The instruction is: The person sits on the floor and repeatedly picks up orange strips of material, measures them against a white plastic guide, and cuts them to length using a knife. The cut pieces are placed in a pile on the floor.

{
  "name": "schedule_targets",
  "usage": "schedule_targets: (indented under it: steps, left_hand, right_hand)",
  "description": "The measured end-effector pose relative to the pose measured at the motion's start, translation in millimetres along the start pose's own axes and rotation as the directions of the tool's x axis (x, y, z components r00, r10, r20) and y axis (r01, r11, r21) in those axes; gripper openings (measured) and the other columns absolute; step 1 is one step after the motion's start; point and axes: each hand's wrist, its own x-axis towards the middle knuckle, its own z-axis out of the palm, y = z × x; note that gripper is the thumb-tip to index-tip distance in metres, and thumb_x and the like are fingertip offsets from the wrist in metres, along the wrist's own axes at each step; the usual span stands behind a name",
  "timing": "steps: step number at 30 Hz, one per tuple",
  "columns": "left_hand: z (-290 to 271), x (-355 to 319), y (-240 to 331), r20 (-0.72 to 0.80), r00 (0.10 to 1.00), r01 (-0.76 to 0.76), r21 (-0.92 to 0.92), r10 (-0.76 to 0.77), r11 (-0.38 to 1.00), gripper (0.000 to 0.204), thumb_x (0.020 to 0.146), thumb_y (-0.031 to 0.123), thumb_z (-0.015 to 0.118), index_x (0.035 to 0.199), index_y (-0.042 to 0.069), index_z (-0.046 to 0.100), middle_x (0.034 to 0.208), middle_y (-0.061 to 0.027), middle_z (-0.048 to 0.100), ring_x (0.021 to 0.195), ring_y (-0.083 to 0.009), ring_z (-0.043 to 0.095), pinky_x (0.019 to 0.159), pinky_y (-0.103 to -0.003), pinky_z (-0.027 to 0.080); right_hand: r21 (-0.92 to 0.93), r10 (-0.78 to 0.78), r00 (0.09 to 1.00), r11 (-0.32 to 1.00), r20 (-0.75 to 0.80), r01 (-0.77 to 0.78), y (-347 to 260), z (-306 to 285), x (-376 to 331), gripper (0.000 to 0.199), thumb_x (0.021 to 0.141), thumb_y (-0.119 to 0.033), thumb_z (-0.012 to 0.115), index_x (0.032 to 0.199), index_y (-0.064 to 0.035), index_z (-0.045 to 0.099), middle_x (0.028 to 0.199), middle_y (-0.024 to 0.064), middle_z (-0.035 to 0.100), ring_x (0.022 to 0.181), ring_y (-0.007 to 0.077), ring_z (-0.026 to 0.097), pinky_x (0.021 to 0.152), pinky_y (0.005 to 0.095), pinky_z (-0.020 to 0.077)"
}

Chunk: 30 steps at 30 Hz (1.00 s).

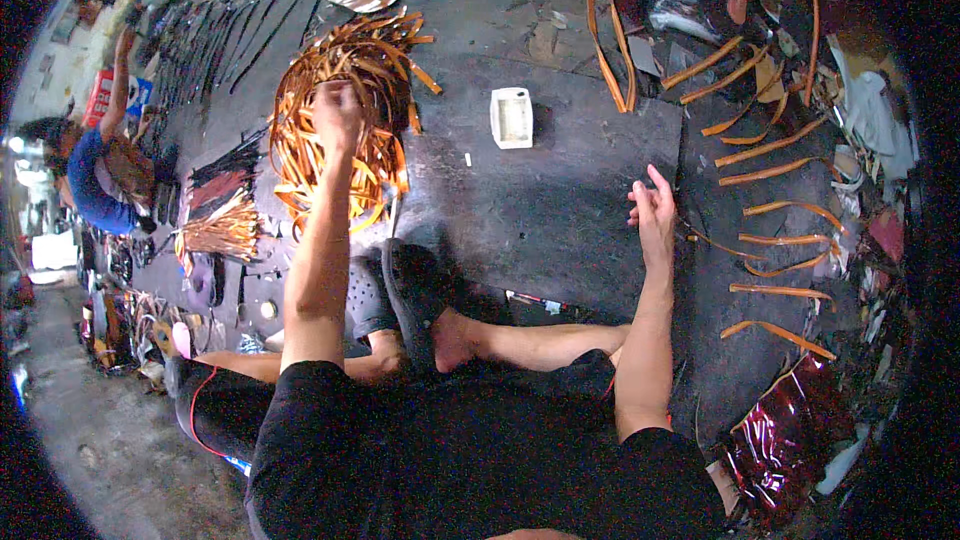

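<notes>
A large heap of shiny orange-brown strips, like straps (375,155), lies in front of me on the left. My left hand (338,115) is over the upper part of this heap, apparently touching it. Its fingers are blurred and partly lost against the strips, so their grip does not show. Out to the right, my right hand (652,208) is raised above the dark work surface (570,220), fingers apart and nothing in them. Nearest to it on the right, a column of single orange-brown strips (780,238) is laid out, spaced from one another.
A small white rectangular container (512,118) stands mid-surface. Sandals (365,0) lie at the far side. A bundle of strips (220,230) and another person in a blue shirt (100,180) are at the left. Dark red glossy sheeting (790,440) lies at the near right.
</notes>
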Motion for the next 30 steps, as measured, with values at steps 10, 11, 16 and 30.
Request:
schedule_targets:
  steps: [10, 11, 16, 30]
  left_hand:
    - [-87.0, 94.4, -139.2, 0.058, 0.979, -0.196, 0.528, 0.195, 0.826, 0.034, 0.088, 0.038, 0.058, 0.112, 0.014, 0.063, 0.104, -0.0134, 0.063, 0.096, -0.0322, 0.062, 0.085, -0.041, 0.048]
    - [-74.9, 91.5, -120.7, -0.001, 0.955, -0.292, 0.15, 0.296, 0.945, 0.032, 0.091, 0.033, 0.056, 0.108, 0.006, 0.062, 0.093, -0.0133, 0.064, 0.088, -0.0258, 0.063, 0.079, -0.036, 0.049]
    - [-129.9, 103.9, 6.1, 0.183, 0.956, -0.225, -0.055, 0.231, 0.973, 0.033, 0.095, 0.032, 0.053, 0.099, 0.0, 0.061, 0.078, -0.0011, 0.056, 0.07, -0.0106, 0.048, 0.063, -0.026, 0.041]
    - [-94.6, -54.0, 179.0, 0.966, 0.209, -0.086, -0.135, 0.15, 0.987, 0.014, 0.084, 0.013, 0.066, 0.085, -0.001, 0.064, 0.069, -0.0013, 0.06, 0.062, -0.0094, 0.056, 0.054, -0.027, 0.043]
  right_hand:
    - [0.022, -0.092, 0.995, 0.995, -0.04, 0.093, 30.1, 24.5, 3.1, 0.046, 0.092, -0.023, 0.06, 0.134, -0.0091, 0.046, 0.083, 0.0028, 0.059, 0.06, 0.0062, 0.051, 0.052, 0.0202, 0.0451]
    - [-0.037, -0.089, 0.995, 0.995, -0.048, 0.087, 33.1, 20.7, 3.8, 0.045, 0.092, -0.023, 0.06, 0.133, -0.0093, 0.047, 0.083, 0.0028, 0.059, 0.062, 0.0062, 0.052, 0.053, 0.0202, 0.0456]
    - [-0.021, -0.153, 0.983, 0.987, 0.104, 0.156, 5.3, 37.5, -12.2, 0.041, 0.092, -0.018, 0.059, 0.131, -0.0098, 0.049, 0.087, 0.0022, 0.061, 0.071, 0.0057, 0.054, 0.06, 0.0204, 0.0482]
    - [0.35, -0.481, 0.609, 0.877, 0.631, 0.33, -92.8, 118.0, -41.2, 0.044, 0.096, -0.014, 0.051, 0.138, -0.0095, 0.039, 0.076, 0.0027, 0.058, 0.071, 0.0089, 0.055, 0.064, 0.0268, 0.0462]
